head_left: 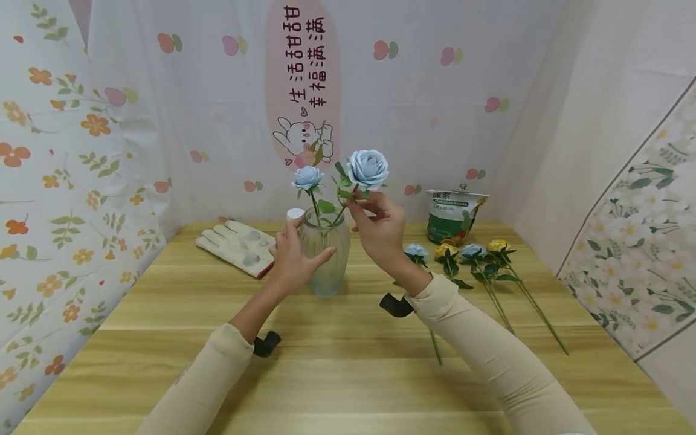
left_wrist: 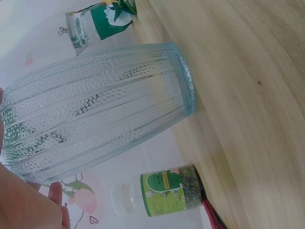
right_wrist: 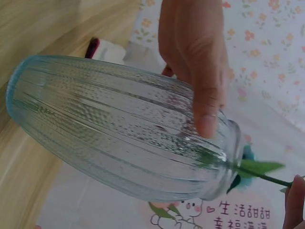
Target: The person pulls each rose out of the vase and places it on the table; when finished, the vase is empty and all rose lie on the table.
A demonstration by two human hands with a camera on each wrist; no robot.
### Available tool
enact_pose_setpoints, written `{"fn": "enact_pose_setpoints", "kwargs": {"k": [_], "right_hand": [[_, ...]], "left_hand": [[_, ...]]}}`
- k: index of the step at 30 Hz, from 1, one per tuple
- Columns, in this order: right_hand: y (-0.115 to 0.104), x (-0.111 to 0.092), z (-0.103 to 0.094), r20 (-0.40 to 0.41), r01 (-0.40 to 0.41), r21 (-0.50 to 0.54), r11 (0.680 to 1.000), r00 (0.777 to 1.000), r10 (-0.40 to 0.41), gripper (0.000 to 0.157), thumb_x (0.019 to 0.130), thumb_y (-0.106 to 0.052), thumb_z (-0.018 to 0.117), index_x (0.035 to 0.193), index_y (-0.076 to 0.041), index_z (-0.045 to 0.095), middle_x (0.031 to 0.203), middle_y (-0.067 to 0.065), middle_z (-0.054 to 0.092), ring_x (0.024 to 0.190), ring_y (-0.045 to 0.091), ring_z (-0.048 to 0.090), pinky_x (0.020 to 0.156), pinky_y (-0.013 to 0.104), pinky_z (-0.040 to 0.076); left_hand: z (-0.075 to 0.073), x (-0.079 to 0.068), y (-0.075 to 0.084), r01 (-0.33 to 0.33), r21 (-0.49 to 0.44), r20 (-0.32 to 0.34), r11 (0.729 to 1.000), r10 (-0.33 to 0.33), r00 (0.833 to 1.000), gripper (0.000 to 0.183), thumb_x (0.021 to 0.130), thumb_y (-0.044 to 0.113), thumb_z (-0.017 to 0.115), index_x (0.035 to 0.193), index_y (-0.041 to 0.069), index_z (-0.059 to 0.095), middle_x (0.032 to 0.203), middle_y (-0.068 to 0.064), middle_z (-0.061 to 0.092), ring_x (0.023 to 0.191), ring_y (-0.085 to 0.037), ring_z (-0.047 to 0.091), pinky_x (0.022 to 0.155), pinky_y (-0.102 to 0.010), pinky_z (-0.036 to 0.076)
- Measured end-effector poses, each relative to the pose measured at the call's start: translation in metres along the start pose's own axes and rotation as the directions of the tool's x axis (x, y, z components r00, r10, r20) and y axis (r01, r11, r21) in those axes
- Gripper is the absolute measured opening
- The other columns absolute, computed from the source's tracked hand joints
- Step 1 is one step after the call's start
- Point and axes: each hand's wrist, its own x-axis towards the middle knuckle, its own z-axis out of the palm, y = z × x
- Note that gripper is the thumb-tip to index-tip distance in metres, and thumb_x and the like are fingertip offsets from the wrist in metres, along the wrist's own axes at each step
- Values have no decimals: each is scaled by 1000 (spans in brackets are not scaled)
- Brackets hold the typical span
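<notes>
A ribbed, clear bluish glass vase stands upright on the wooden table. My left hand grips it around the upper part, with the thumb across the near side. Above the rim, my right hand pinches the stem of a large pale blue rose. That stem slants into the vase's mouth in the right wrist view. Another pale blue rose, smaller in view, stands in the vase at the left. The left wrist view shows the vase's textured wall and thick base.
Blue and yellow roses with long stems lie on the right of the table, before a green-and-white pouch. A white work glove lies at the left. Behind the vase is a white-capped jar with a green label. Printed curtains surround the table.
</notes>
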Motion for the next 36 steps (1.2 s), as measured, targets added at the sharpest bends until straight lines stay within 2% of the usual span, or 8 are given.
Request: {"fn": "enact_pose_setpoints", "kwargs": {"k": [4, 9, 15, 19, 21, 26, 28, 36], "right_hand": [[-5, 6, -6, 12, 37, 48, 998, 999, -38, 14, 86, 14, 66, 100, 13, 65, 97, 27, 67, 85, 9, 70, 46, 38, 52], [-11, 14, -15, 11, 91, 118, 989, 996, -93, 14, 86, 19, 63, 100, 18, 64, 103, 14, 69, 88, 12, 71, 50, 28, 53], [-17, 27, -28, -80, 216, 183, 959, 976, -205, 17, 87, 8, 70, 101, 16, 66, 103, 4, 73, 85, 14, 72, 50, 23, 50], [-24, 37, -42, -156, 286, 192, 939, 953, -258, 19, 86, 6, 71, 101, 16, 66, 101, 5, 74, 82, 16, 73, 48, 21, 48], [-29, 41, -50, -190, 299, 177, 938, 945, -265, 19, 85, 8, 71, 102, 15, 66, 100, 6, 74, 73, 14, 72, 47, 21, 48], [-42, 46, -65, -248, 288, 118, 950, 935, -253, 21, 82, 15, 68, 103, 17, 65, 98, 11, 73, 69, 17, 71, 46, 20, 46], [-44, 46, -70, -252, 276, 107, 955, 937, -242, 21, 81, 16, 68, 102, 18, 65, 97, 12, 73, 74, 21, 71, 46, 20, 46], [-32, 30, -85, -133, 151, 54, 987, 981, -143, 16, 83, 15, 68, 100, 16, 69, 98, 9, 74, 78, 16, 70, 44, 18, 43]], "left_hand": [[0, 0, 0, -5, 4, 3, 1000, 5, 1000, 96, 81, 52, 77, 148, 6, 25, 135, -27, 36, 119, -39, 34, 93, -57, 20], [-1, -1, 0, -12, 9, 0, 1000, 12, 1000, 96, 81, 51, 77, 147, 5, 25, 136, -28, 36, 120, -39, 34, 93, -57, 20], [1, 0, -2, -21, 15, -8, 1000, 21, 1000, 95, 82, 51, 76, 147, 5, 25, 135, -28, 37, 118, -39, 35, 91, -55, 20], [2, 0, -2, -20, 12, -11, 1000, 20, 1000, 95, 82, 52, 76, 147, 5, 25, 135, -29, 37, 118, -40, 35, 90, -55, 21], [2, 1, -2, -20, 11, -11, 1000, 20, 1000, 95, 82, 52, 76, 147, 5, 25, 136, -29, 36, 117, -40, 35, 89, -55, 21], [0, 0, -1, -21, 24, -12, 1000, 21, 1000, 95, 82, 51, 76, 147, 4, 25, 135, -29, 36, 117, -40, 36, 90, -55, 21], [0, 0, -1, -22, 23, -14, 999, 22, 1000, 96, 82, 51, 77, 147, 4, 24, 136, -29, 36, 118, -40, 35, 90, -55, 21], [2, -2, -1, -10, 16, -11, 1000, 10, 1000, 96, 82, 50, 78, 148, 5, 25, 136, -28, 36, 117, -39, 35, 89, -54, 21]]}}
